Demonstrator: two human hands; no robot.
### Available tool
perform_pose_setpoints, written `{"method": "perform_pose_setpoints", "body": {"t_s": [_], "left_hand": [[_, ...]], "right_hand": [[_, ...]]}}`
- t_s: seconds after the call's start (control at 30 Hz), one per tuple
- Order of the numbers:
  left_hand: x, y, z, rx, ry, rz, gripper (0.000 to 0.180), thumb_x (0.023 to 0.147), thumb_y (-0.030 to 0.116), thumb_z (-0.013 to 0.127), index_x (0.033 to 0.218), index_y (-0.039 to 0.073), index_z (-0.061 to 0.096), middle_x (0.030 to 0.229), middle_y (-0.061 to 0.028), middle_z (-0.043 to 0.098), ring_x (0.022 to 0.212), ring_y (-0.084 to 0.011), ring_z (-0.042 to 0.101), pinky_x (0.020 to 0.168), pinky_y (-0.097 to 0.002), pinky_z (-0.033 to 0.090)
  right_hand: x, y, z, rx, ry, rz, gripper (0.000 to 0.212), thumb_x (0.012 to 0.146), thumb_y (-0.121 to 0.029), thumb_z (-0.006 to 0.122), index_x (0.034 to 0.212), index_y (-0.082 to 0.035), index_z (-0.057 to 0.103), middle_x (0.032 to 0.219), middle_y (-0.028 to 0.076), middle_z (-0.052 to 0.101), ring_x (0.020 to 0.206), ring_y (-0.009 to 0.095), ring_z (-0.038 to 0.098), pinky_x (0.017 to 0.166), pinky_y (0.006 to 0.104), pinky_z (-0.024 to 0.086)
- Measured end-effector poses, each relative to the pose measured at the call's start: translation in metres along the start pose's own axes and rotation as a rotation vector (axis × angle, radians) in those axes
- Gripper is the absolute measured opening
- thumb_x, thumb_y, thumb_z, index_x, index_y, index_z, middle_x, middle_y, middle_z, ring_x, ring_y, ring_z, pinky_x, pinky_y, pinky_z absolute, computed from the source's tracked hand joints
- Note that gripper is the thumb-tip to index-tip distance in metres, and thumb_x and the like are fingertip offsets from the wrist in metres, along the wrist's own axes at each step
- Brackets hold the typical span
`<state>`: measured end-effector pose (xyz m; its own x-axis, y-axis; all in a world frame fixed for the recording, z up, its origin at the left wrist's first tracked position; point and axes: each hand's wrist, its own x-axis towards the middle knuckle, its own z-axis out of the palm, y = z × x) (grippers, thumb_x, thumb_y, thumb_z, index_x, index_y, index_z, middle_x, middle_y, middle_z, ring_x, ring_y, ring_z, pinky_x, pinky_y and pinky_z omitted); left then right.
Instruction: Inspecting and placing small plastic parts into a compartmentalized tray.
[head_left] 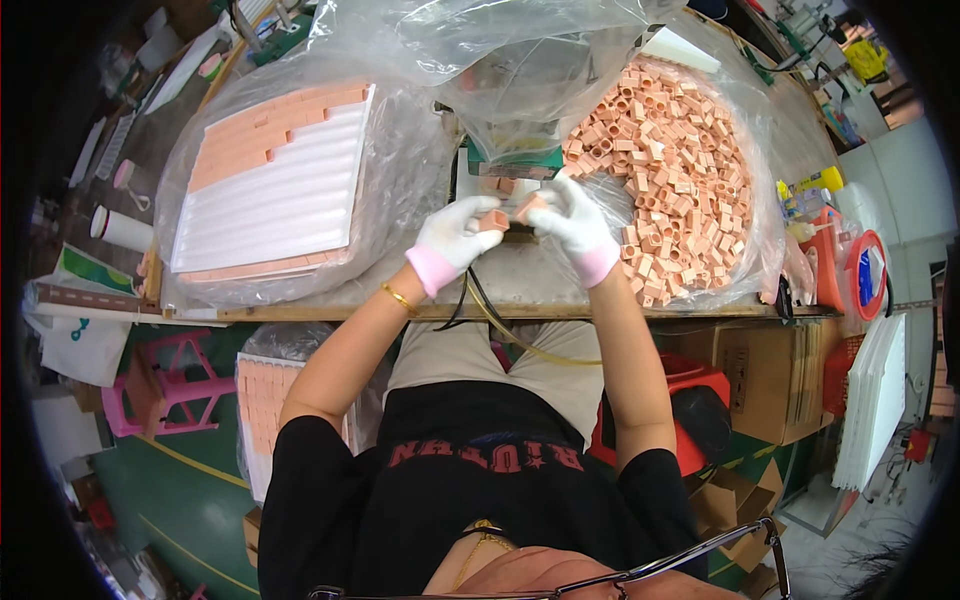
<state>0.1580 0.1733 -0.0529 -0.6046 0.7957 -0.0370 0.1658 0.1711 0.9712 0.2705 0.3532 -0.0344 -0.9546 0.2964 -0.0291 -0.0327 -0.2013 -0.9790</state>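
Observation:
In a white glove with a pink cuff, my left hand (pixel 455 235) is closed on a small peach-coloured hollow block (pixel 493 221), gripped by thumb and fingers. My right hand (pixel 580 230), gloved the same way, pinches a second peach piece (pixel 529 207) close beside it. Both hands are at the middle of the bench, just in front of a green-edged device (pixel 540 163) draped in clear plastic. A heap of similar hollow peach blocks (pixel 690 180) lies to the right. On the left, a white ridged tray (pixel 270 215) carries neat rows of peach pieces along its far side.
Clear plastic sheeting (pixel 400 130) surrounds the tray. Black and yellow cables (pixel 490 310) hang over the bench's wooden front edge (pixel 330 312). A red-orange container (pixel 865 270) stands at the right end. Below are a pink stool (pixel 180 375), cardboard boxes (pixel 760 375) and stacked white sheets (pixel 870 400).

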Motion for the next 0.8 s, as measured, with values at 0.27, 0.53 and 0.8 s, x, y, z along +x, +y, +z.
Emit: {"method": "perform_pose_setpoints", "body": {"t_s": [0.27,0.53,0.8], "left_hand": [[0.005,-0.027,0.017,-0.347,-0.186,0.068,0.052,0.078,0.001,0.066,0.127,-0.001,0.047,0.104,-0.0023,0.061,0.083,-0.0058,0.056,0.072,-0.0200,0.048],[0.002,0.056,-0.041,0.528,-0.204,0.044,0.060,0.074,0.018,0.064,0.131,0.009,0.048,0.100,-0.0105,0.065,0.080,-0.0163,0.062,0.074,-0.0291,0.051],[0.098,-0.037,-0.271,1.503,0.334,-0.089,0.026,0.087,0.023,0.052,0.105,0.009,0.064,0.106,-0.0179,0.063,0.101,-0.0348,0.059,0.088,-0.0448,0.046]], "right_hand": [[-0.014,0.029,0.004,-0.332,-0.081,-0.281,0.051,0.075,-0.015,0.075,0.119,0.001,0.056,0.116,0.016,0.057,0.107,0.025,0.056,0.091,0.0323,0.045],[-0.015,0.019,0.006,-0.789,0.147,-0.417,0.026,0.068,-0.014,0.077,0.087,-0.004,0.063,0.092,0.010,0.059,0.090,0.024,0.056,0.081,0.0329,0.044],[0.053,0.043,0.004,-0.814,0.278,-0.363,0.028,0.061,-0.021,0.080,0.081,-0.005,0.069,0.087,0.012,0.063,0.084,0.031,0.060,0.077,0.0361,0.049]]}}
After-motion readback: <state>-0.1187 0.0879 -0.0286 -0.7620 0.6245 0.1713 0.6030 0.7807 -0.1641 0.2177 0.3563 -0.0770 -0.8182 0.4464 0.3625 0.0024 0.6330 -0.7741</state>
